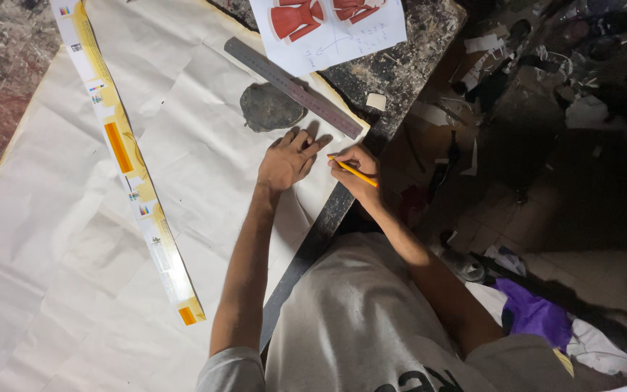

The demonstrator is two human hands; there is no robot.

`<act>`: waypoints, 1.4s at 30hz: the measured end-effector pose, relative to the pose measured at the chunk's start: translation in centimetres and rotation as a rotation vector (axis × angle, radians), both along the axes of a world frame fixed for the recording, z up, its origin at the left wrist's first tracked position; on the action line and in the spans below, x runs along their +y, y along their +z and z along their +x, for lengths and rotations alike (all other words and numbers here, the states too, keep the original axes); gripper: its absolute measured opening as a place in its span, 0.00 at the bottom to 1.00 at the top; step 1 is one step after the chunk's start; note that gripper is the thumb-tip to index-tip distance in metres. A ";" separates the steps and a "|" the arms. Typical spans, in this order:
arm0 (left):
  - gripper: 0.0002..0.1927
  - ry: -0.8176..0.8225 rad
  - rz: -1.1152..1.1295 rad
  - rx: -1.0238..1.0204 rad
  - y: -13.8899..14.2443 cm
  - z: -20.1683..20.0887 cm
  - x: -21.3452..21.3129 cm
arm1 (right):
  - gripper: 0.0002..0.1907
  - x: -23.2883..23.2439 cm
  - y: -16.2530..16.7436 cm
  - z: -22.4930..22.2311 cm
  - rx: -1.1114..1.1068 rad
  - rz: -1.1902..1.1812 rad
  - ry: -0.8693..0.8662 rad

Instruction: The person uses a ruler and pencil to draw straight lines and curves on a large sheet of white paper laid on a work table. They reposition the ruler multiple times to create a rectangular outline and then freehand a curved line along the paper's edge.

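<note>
My left hand (289,161) lies flat on a large sheet of cream paper (74,218) spread over the table, fingers apart and pointing toward a grey metal ruler (292,87). My right hand (357,170) grips a yellow pencil (353,171), its tip near the paper just right of my left fingers. A dark grey flat stone (270,107) rests on the paper right above my left hand, beside the ruler.
A long yellow and white printed strip (128,160) runs diagonally across the paper. A white sheet with red garment drawings (328,25) lies at the table's far corner, near a small white eraser (376,101). Purple cloth (535,313) and scraps litter the floor at right.
</note>
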State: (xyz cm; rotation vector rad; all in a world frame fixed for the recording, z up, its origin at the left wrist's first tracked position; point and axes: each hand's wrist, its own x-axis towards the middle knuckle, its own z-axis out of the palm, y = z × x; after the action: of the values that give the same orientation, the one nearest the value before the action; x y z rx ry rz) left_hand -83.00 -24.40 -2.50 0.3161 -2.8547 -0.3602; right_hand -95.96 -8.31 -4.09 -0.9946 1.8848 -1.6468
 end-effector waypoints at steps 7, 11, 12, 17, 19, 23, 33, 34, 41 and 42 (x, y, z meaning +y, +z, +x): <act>0.28 0.025 -0.056 0.035 0.0 -0.1 0.2 | 0.10 0.2 0.8 0.4 0.034 0.015 -0.023; 0.27 0.029 -0.002 0.001 0.2 -0.1 0.1 | 0.09 0.2 0.9 0.3 0.060 0.002 0.003; 0.27 0.020 0.026 -0.017 0.3 -0.2 0.1 | 0.10 0.3 0.8 0.3 0.093 -0.009 0.004; 0.27 0.036 -0.031 0.073 0.5 -0.2 0.3 | 0.09 0.4 0.4 0.1 0.041 0.035 -0.005; 0.27 0.028 -0.019 0.070 0.5 -0.3 0.2 | 0.09 0.4 0.2 0.0 0.042 0.031 -0.017; 0.27 0.026 0.024 0.009 0.6 -0.2 0.2 | 0.09 0.5 0.1 0.1 -0.022 0.011 -0.026; 0.26 0.036 0.004 0.053 0.6 -0.2 0.3 | 0.09 0.4 0.8 0.5 0.016 -0.037 -0.013; 0.26 0.036 0.015 0.043 0.5 -0.2 0.3 | 0.09 0.4 0.8 0.5 0.058 -0.017 -0.016; 0.26 0.031 -0.009 0.043 0.0 -0.1 0.3 | 0.09 0.4 0.2 -0.7 -0.025 -0.091 -0.024; 0.26 0.030 0.008 0.016 -0.1 -0.1 0.3 | 0.09 0.4 0.1 -0.9 -0.074 -0.092 -0.029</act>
State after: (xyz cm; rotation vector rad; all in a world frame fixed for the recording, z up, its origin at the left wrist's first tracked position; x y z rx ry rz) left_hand -83.13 -24.09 -2.61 0.3559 -2.8307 -0.3671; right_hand -96.83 -7.90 -4.00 -0.9335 1.7975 -1.7768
